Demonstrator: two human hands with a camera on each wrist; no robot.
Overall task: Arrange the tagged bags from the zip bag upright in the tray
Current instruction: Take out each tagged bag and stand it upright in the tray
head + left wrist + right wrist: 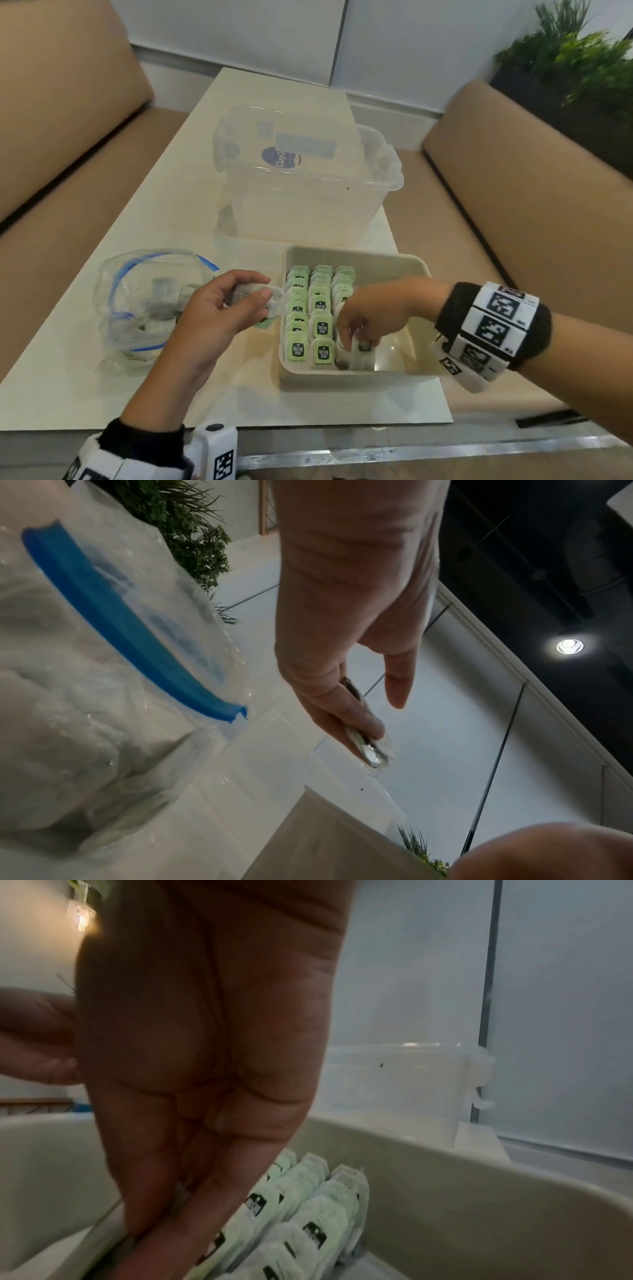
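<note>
My right hand [364,322] pinches a tea bag [363,353] at the near end of the tray's [356,255] third row; my left hand [219,308] grips another beside the zip bag [137,298]. I judge these light, limp and easily crushed, best held near the top by the tag. The tray's right half is free; the clear plastic bin [308,192] crowds the far rim.

Pale table [191,164] between tan benches [58,113]; white wall [239,31]; green plants [575,58] right.
</note>
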